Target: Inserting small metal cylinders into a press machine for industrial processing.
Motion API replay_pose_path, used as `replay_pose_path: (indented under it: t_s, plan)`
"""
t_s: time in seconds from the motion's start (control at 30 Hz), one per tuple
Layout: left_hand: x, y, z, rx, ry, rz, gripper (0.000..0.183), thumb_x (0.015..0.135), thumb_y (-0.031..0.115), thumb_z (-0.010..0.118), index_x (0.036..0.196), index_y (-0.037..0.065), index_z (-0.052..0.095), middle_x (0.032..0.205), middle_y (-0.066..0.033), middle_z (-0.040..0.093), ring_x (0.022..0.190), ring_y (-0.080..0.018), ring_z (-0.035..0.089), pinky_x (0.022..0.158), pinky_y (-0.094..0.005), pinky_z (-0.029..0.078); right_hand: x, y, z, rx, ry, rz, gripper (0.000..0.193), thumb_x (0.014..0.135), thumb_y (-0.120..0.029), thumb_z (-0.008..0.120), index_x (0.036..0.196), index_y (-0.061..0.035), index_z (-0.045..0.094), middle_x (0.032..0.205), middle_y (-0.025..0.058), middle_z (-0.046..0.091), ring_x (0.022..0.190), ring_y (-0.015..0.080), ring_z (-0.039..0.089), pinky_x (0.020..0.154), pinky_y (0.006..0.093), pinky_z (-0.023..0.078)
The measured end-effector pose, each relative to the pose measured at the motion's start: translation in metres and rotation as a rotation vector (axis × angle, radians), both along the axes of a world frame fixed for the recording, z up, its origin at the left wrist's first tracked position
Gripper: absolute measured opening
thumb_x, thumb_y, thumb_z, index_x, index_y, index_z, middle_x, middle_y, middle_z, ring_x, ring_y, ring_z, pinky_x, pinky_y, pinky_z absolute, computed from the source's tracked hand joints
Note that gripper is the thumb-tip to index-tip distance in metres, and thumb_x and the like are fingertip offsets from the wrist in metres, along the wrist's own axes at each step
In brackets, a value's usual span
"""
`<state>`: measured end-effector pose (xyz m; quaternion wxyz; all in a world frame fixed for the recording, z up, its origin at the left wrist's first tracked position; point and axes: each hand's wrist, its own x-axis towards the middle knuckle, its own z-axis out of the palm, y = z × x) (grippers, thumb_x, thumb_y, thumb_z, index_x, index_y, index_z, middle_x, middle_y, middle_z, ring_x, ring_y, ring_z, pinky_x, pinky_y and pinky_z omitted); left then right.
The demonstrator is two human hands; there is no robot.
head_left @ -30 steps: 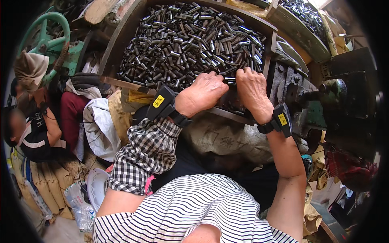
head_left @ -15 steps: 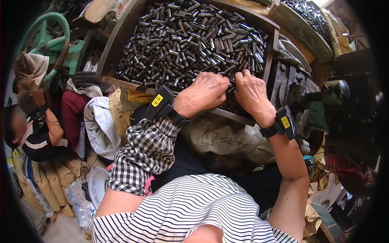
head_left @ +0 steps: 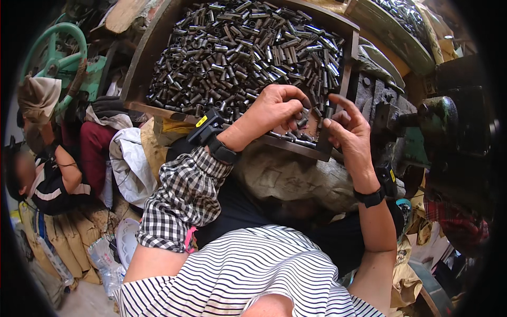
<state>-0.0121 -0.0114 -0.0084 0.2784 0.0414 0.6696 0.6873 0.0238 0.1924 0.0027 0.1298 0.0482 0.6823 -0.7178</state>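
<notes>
Short dark metal tubes (head_left: 222, 63) lie in a heap in a wooden tray (head_left: 141, 64) in front of me. Over its near right corner, my left hand (head_left: 274, 110) is closed, fingers curled and pinched around what looks like one small metal tube (head_left: 302, 122). My right hand (head_left: 349, 129) is at the tray's right wall, thumb and forefinger apart. Some tubes stand close to its fingertips, but I see none gripped. Between the hands a patch of the tray's bottom (head_left: 312, 128) shows, with a few tubes lying along the near edge.
A dark machine (head_left: 441, 124) stands close on the right. A second bin of metal parts (head_left: 404, 18) is at the far right. On the left are a green handwheel (head_left: 55, 50) and another person (head_left: 55, 174). Pale sacking (head_left: 296, 177) hangs below the tray.
My hands were together at the tray's near edge and have parted. The right moved rightward and its fingers spread; the left shifted slightly left and turned. The tray's bare corner shows now.
</notes>
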Motion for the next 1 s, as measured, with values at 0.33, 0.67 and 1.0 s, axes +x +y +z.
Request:
replay_pose_path:
  t_s: [0.33, 0.67, 1.0]
  plan:
    - [0.003, 0.015, -0.011, 0.373, -0.249, 0.085, 0.018, 0.092, 0.009, 0.051, 0.105, 0.0, 0.059, 0.08, -0.0052, 0.064, 0.058, -0.0085, 0.061, 0.053, -0.019, 0.053, -0.001, 0.012, -0.01, -0.342, -0.147, -0.054, 0.019, 0.088, -0.01, 0.06, 0.101, 0.0028, 0.054, 0.081, 0.0103, 0.065, 0.064, 0.0114, 0.064, 0.049, 0.0185, 0.049]
    - [0.008, 0.022, -0.01, 0.35, -0.22, 0.083, 0.017, 0.093, 0.014, 0.053, 0.104, 0.002, 0.058, 0.076, -0.0033, 0.062, 0.058, -0.0066, 0.059, 0.052, -0.0177, 0.051, 0.002, 0.005, -0.013, -0.289, -0.17, -0.12, 0.019, 0.089, -0.019, 0.062, 0.084, -0.0014, 0.057, 0.068, 0.0097, 0.065, 0.046, 0.0079, 0.058, 0.037, 0.0161, 0.04]
    - [0.021, 0.033, 0.001, 0.253, -0.019, 0.136, 0.017, 0.093, 0.015, 0.054, 0.099, -0.002, 0.056, 0.071, -0.0043, 0.062, 0.053, -0.007, 0.059, 0.045, -0.0178, 0.046, 0.008, 0.0, -0.009, -0.343, -0.201, -0.198, 0.021, 0.089, -0.021, 0.061, 0.078, -0.0049, 0.055, 0.062, 0.0053, 0.061, 0.038, 0.0056, 0.048, 0.034, 0.0163, 0.034]
